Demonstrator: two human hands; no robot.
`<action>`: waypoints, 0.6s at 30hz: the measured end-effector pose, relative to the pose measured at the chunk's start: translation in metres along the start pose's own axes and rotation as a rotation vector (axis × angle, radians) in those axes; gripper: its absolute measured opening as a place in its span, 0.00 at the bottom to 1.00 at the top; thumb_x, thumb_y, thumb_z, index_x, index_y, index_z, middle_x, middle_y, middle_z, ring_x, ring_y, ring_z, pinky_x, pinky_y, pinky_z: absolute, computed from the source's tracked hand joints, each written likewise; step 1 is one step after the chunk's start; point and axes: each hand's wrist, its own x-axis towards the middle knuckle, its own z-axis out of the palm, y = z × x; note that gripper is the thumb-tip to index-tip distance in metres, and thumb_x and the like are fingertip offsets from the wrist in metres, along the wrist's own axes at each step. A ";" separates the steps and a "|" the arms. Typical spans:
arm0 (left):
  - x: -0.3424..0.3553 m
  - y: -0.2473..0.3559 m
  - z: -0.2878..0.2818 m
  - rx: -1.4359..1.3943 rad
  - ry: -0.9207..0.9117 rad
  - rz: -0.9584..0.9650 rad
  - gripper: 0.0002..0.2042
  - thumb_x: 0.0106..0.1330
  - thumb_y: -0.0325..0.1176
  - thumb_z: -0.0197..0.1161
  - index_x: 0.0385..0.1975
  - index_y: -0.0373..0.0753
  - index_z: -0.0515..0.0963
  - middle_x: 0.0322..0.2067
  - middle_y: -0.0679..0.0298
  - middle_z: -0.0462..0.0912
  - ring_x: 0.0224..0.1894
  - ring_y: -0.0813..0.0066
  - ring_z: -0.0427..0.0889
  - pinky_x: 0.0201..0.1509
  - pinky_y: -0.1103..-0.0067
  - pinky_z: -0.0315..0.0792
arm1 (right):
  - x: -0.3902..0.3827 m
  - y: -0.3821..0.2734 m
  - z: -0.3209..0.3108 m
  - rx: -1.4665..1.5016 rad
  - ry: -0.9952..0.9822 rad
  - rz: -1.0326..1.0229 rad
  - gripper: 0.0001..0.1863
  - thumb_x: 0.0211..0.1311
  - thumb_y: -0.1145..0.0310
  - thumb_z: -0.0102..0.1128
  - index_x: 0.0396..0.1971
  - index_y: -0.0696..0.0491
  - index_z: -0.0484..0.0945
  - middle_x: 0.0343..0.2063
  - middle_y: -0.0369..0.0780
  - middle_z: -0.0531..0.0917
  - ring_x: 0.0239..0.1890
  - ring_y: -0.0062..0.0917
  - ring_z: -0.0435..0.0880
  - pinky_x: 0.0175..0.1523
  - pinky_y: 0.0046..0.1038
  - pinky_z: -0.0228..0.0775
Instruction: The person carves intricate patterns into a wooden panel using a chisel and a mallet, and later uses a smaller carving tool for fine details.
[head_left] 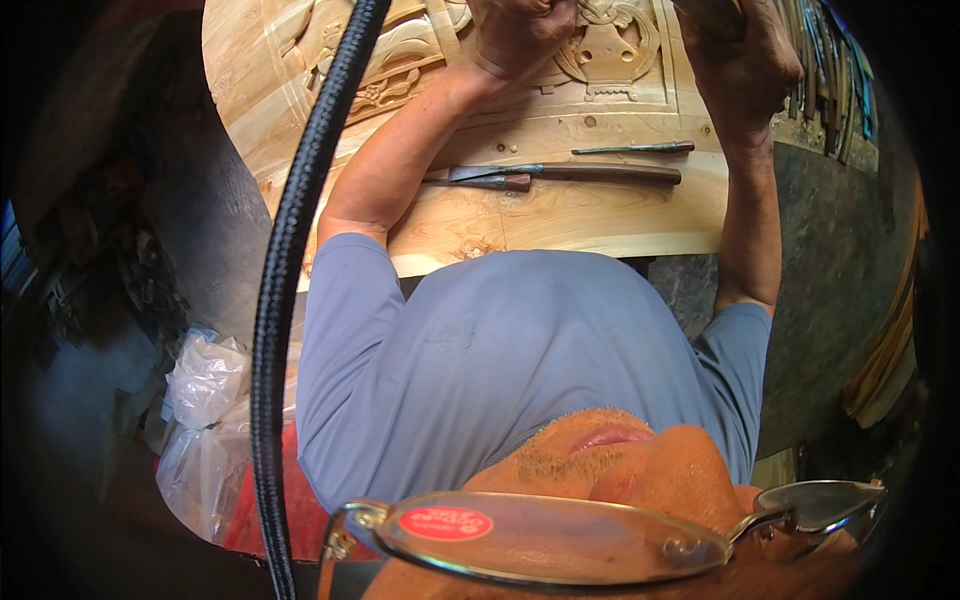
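A pale wooden panel [620,215] with carved relief spreads under my hands. My left hand [525,38] is closed in a fist over the carving at the top edge; what it grips, if anything, is hidden. Close to it is a round carved motif [612,50]. My right hand [745,75], over the panel's right part, is wrapped round a dark, rounded tool [715,14] cut off by the top edge. Between my forearms lie a long-handled chisel [610,173], a shorter chisel [515,183] touching it, and a thin chisel [650,148] a little farther off.
Several carving tools [835,85] lie side by side at the far right. A thick black braided cable [300,200] crosses the view on the left. Clear plastic bags [207,385] sit on something red [262,505] at the lower left. Long wooden strips [890,350] stand at the right.
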 end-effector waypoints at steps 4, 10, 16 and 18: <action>0.003 0.002 -0.003 0.093 -0.014 0.072 0.12 0.67 0.22 0.67 0.48 0.37 0.87 0.27 0.58 0.88 0.26 0.68 0.85 0.32 0.72 0.78 | 0.007 -0.015 -0.004 0.072 -0.004 0.029 0.30 0.53 0.82 0.64 0.61 0.57 0.81 0.42 0.55 0.88 0.44 0.50 0.90 0.49 0.39 0.81; 0.002 0.013 -0.002 0.313 0.001 0.118 0.13 0.69 0.20 0.64 0.51 0.36 0.86 0.30 0.58 0.89 0.27 0.73 0.85 0.31 0.75 0.78 | 0.007 -0.008 -0.013 -0.247 -0.209 -0.112 0.27 0.55 0.80 0.63 0.59 0.57 0.83 0.42 0.54 0.88 0.44 0.52 0.89 0.50 0.40 0.82; -0.004 0.001 0.002 -0.198 -0.108 -0.291 0.15 0.72 0.18 0.59 0.55 0.34 0.84 0.35 0.61 0.91 0.29 0.82 0.85 0.31 0.80 0.79 | -0.005 0.007 0.001 -0.055 -0.023 -0.002 0.28 0.53 0.79 0.62 0.58 0.56 0.83 0.43 0.55 0.87 0.44 0.51 0.89 0.49 0.40 0.81; -0.007 -0.003 0.004 -0.275 -0.107 -0.319 0.15 0.72 0.18 0.59 0.56 0.34 0.84 0.34 0.63 0.91 0.29 0.83 0.84 0.30 0.80 0.79 | -0.005 0.007 0.003 -0.050 -0.007 0.012 0.29 0.52 0.80 0.63 0.59 0.56 0.83 0.43 0.55 0.87 0.44 0.52 0.88 0.49 0.40 0.81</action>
